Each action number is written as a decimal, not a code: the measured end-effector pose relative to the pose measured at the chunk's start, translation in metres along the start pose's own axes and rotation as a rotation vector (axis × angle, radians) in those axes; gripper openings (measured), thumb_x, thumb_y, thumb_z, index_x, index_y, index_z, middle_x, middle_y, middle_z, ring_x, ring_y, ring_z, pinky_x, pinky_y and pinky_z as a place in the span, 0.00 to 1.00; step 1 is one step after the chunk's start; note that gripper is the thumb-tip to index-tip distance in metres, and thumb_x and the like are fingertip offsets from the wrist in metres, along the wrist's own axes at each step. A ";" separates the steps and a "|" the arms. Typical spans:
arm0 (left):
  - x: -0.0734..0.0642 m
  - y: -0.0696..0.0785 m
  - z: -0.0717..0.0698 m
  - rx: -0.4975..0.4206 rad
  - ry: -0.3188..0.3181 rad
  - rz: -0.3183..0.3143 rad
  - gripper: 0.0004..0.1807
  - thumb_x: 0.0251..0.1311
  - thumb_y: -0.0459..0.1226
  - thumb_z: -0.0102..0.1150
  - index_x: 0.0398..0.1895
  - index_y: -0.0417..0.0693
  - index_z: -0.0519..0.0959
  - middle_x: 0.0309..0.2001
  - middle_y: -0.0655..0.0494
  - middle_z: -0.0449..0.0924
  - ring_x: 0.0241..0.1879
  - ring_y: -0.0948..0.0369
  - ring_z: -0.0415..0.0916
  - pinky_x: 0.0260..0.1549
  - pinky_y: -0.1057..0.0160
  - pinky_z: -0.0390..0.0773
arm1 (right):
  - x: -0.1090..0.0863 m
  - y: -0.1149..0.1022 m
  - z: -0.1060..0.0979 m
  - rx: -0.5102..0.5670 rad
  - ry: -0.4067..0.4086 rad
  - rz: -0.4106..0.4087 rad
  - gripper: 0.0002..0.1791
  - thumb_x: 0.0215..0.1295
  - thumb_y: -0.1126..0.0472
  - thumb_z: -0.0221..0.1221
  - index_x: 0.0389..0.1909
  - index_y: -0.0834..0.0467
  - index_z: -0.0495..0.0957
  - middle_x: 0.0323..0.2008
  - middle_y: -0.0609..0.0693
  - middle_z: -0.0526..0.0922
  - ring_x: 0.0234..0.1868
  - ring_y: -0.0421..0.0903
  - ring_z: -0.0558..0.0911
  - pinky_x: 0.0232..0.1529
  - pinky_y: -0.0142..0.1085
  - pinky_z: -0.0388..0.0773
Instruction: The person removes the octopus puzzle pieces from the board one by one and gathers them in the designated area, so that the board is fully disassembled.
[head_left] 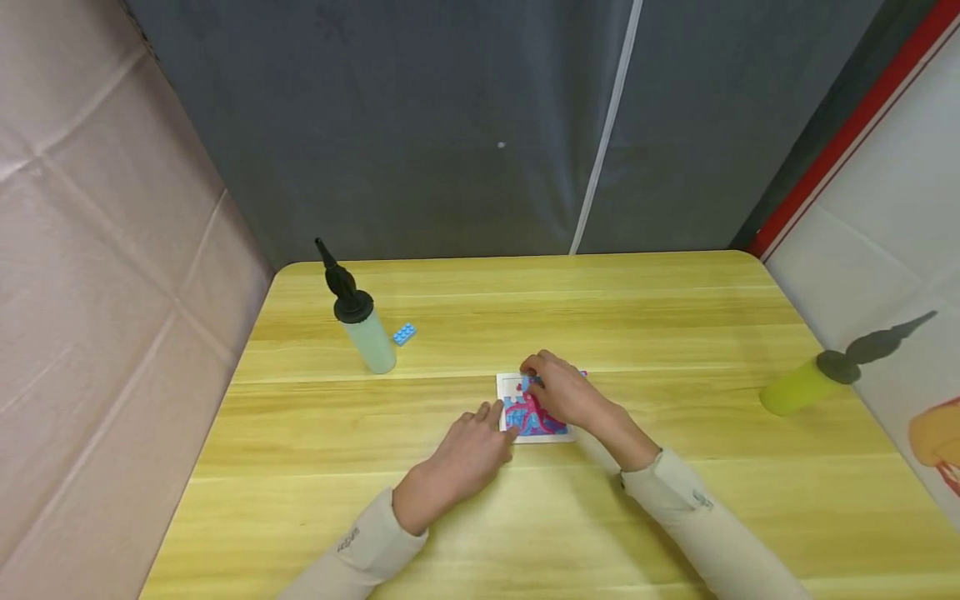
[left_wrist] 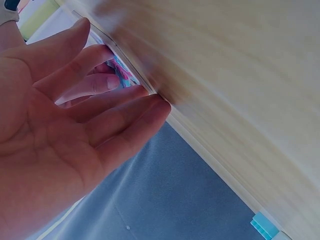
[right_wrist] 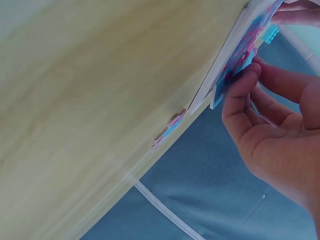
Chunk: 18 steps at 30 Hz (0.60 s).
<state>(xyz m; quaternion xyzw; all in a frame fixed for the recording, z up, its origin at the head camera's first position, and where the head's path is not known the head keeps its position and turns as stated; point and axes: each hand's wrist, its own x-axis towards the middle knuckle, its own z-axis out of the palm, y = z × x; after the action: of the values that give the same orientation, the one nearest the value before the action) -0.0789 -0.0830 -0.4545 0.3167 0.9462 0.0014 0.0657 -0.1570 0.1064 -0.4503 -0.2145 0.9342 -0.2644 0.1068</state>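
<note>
A small jigsaw puzzle (head_left: 534, 421) in pink, blue and purple lies in a white frame tray (head_left: 510, 383) near the middle of the table. At the tray's left edge, my left hand (head_left: 471, 446) rests with its fingers extended, fingertips touching the border. Over the upper part of the puzzle, my right hand (head_left: 566, 392) pinches a puzzle piece (right_wrist: 218, 91) between thumb and fingers; the piece is tilted and partly covered by them. Another loose puzzle piece (right_wrist: 169, 130) lies on the table just beyond the tray, mostly hidden behind the right hand in the head view.
A pale green bottle (head_left: 371, 342) with a black pump top stands at the left, beside a blue toy brick (head_left: 404, 334). A yellow-green bottle (head_left: 798, 388) with a dark top stands near the right edge of the wooden table (head_left: 645, 317). A dark curtain (head_left: 420, 133) hangs behind.
</note>
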 end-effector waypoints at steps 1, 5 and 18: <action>0.000 0.000 0.000 -0.001 0.001 0.000 0.19 0.71 0.47 0.61 0.62 0.56 0.84 0.70 0.38 0.74 0.67 0.43 0.76 0.60 0.49 0.81 | 0.000 0.000 0.000 0.003 0.007 0.000 0.14 0.72 0.69 0.59 0.56 0.63 0.81 0.48 0.55 0.82 0.40 0.46 0.79 0.46 0.42 0.82; 0.000 0.000 0.000 0.004 0.002 0.002 0.19 0.71 0.47 0.61 0.62 0.56 0.84 0.70 0.38 0.74 0.67 0.43 0.76 0.59 0.49 0.81 | -0.002 0.002 -0.001 -0.003 0.031 -0.007 0.12 0.72 0.69 0.59 0.52 0.59 0.84 0.46 0.55 0.82 0.39 0.46 0.78 0.42 0.41 0.80; 0.001 0.001 -0.001 0.005 -0.018 -0.007 0.20 0.71 0.48 0.61 0.62 0.55 0.84 0.70 0.38 0.74 0.68 0.43 0.75 0.60 0.49 0.81 | -0.005 0.005 -0.003 -0.040 0.046 -0.023 0.14 0.71 0.68 0.60 0.53 0.55 0.85 0.48 0.52 0.84 0.43 0.46 0.81 0.48 0.44 0.83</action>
<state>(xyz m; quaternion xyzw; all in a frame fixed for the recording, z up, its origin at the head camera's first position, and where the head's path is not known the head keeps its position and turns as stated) -0.0793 -0.0818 -0.4533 0.3134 0.9468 -0.0040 0.0734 -0.1549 0.1135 -0.4501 -0.2209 0.9390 -0.2518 0.0780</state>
